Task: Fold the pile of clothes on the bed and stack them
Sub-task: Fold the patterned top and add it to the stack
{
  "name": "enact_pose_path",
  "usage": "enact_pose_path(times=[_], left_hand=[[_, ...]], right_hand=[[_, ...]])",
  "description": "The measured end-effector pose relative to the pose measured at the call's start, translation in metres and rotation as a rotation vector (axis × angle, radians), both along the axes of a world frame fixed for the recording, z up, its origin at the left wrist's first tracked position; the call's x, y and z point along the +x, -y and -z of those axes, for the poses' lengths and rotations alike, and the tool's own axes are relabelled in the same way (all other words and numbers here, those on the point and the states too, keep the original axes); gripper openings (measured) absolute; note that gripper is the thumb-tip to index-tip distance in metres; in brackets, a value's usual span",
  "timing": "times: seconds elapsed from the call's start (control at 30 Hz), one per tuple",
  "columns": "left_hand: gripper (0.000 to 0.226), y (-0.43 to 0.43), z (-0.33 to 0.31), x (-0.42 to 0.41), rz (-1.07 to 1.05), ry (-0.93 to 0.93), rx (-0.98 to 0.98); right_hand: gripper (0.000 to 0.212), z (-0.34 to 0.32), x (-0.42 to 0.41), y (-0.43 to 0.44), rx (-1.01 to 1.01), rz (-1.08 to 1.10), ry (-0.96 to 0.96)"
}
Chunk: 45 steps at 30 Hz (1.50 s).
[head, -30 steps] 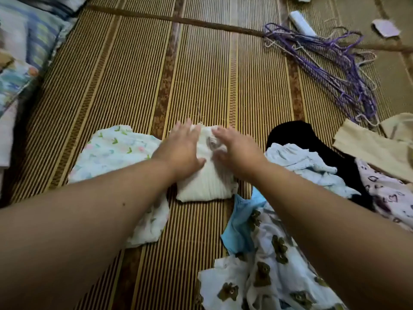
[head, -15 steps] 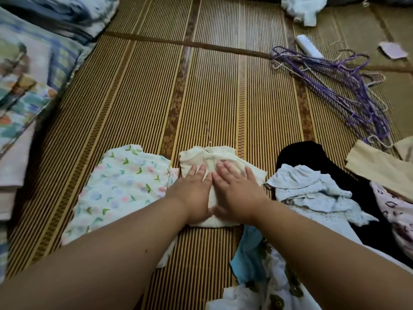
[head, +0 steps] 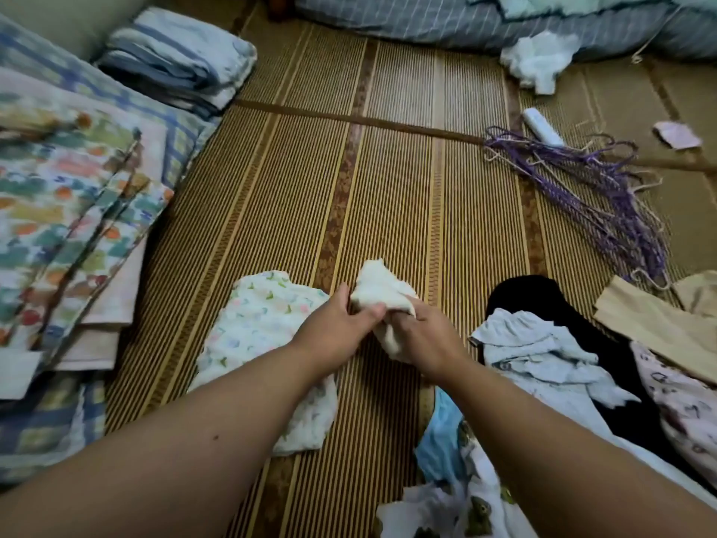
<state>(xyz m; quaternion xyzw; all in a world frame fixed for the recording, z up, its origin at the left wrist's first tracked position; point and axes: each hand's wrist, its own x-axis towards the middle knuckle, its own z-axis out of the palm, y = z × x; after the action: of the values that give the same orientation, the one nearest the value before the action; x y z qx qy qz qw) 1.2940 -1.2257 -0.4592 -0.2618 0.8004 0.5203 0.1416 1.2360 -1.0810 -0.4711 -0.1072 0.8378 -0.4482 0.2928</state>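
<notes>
Reference: clock positions are read from the two hands, with 12 o'clock pointing away from the person.
Left grip: the left hand (head: 341,324) is clenched on the left edge of the cream garment (head: 378,287), thumb laid over the top of the cloth, fingers tucked behind it.
Right grip: the right hand (head: 426,339) is clenched on the lower right part of the same garment, fingers buried in the fabric, just beside the left thumb.
Held item: the cream garment is bunched between both hands, with one corner sticking out toward 12 o'clock. Whether its lower end touches the mat cannot be told.
Folded item: the printed garment (head: 260,328), white with small coloured motifs, lies flat at 8 o'clock, just beside the left hand and partly under the left forearm.
Unfolded pile: 3 to 5 o'clock. The light blue garment (head: 535,351) lies nearest the right hand, on the black garment (head: 535,293). The beige garment (head: 652,328) and heart-print garment (head: 683,405) lie further out. The bear-print garment (head: 477,510) lies at 5 o'clock beside the right forearm.
Mat run: the woven mat (head: 388,188) shows its striped weave from the hands out to a dark cross seam at 12 o'clock.
Right obstacle: the purple hangers (head: 589,196) lie tangled at 2 o'clock, well apart from the hands, with the white tube (head: 542,127) near their far end.
Left edge: the floral bedding (head: 70,211) lies at 9 to 10 o'clock, and the blue striped blanket (head: 182,60) lies folded at 11 o'clock.
Far edge: the striped bedding (head: 426,13) lies at 12 to 1 o'clock, with the crumpled white item (head: 539,60) against it.
</notes>
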Motion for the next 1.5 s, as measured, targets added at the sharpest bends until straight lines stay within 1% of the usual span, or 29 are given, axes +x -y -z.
enact_pose_path(times=[0.07,0.13,0.17,0.23,0.3,0.33,0.37,0.43,0.5,0.57,0.63,0.67,0.73,0.87,0.97,1.07,1.17,1.3,1.4,1.5], left_hand=[[0.075,0.01,-0.02,0.003,-0.15,-0.008,0.173],[0.067,0.022,-0.039,0.006,-0.247,-0.066,0.337],[0.059,0.029,-0.051,0.01,-0.29,-0.1,0.4],[0.047,0.041,-0.068,0.016,-0.347,-0.145,0.479],[0.045,0.063,-0.081,0.03,-0.439,-0.182,0.527],[0.046,0.068,-0.081,0.036,-0.472,-0.183,0.55],[0.046,0.076,-0.081,0.045,-0.483,-0.169,0.513],[0.046,0.097,-0.078,0.069,-0.452,-0.086,0.276],[0.053,0.111,-0.067,0.093,-0.395,0.049,0.049],[0.064,0.119,-0.049,0.114,-0.277,0.181,-0.103],[0.071,0.12,-0.029,0.128,-0.085,0.265,-0.233],[0.071,0.117,-0.02,0.133,0.004,0.282,-0.278],[0.068,0.111,-0.007,0.135,0.1,0.308,-0.308],[0.068,0.097,0.009,0.125,0.127,0.309,-0.27],[0.069,0.092,0.014,0.115,0.158,0.353,-0.313],[0.071,0.089,0.01,0.107,0.174,0.424,-0.345],[0.072,0.082,-0.005,0.097,0.185,0.438,-0.379],[0.067,0.046,-0.033,0.074,0.247,0.312,-0.362],[0.058,0.0,-0.051,0.053,0.302,0.168,-0.265],[0.055,-0.053,-0.057,0.038,0.43,0.07,-0.288]], right_hand=[[0.019,-0.03,0.006,0.009,-0.034,0.0,-0.039],[0.022,-0.055,0.015,0.022,-0.052,-0.079,-0.135],[0.028,-0.065,0.02,0.03,-0.047,-0.139,-0.203],[0.044,-0.075,0.029,0.045,0.077,-0.312,-0.385],[0.054,-0.082,0.044,0.067,0.204,-0.474,-0.545],[0.057,-0.079,0.051,0.072,0.247,-0.529,-0.59],[0.058,-0.075,0.06,0.078,0.283,-0.587,-0.618],[0.059,-0.067,0.081,0.097,0.343,-0.72,-0.634],[0.064,-0.05,0.098,0.11,0.432,-0.845,-0.556],[0.073,-0.031,0.111,0.118,0.538,-0.967,-0.445],[0.071,-0.014,0.117,0.118,0.612,-1.028,-0.37],[0.068,-0.006,0.118,0.116,0.626,-1.033,-0.345],[0.064,0.005,0.115,0.112,0.657,-1.024,-0.303],[0.061,0.018,0.098,0.103,0.742,-1.011,-0.239],[0.06,0.019,0.091,0.101,0.713,-1.021,-0.245],[0.065,0.012,0.089,0.094,0.614,-0.976,-0.252],[0.068,-0.004,0.079,0.068,0.545,-0.821,-0.285],[0.062,-0.03,0.06,0.0,0.507,-0.511,-0.311],[0.058,-0.044,0.052,-0.068,0.556,-0.311,-0.273],[0.06,-0.046,0.055,-0.134,0.657,-0.15,-0.221]])
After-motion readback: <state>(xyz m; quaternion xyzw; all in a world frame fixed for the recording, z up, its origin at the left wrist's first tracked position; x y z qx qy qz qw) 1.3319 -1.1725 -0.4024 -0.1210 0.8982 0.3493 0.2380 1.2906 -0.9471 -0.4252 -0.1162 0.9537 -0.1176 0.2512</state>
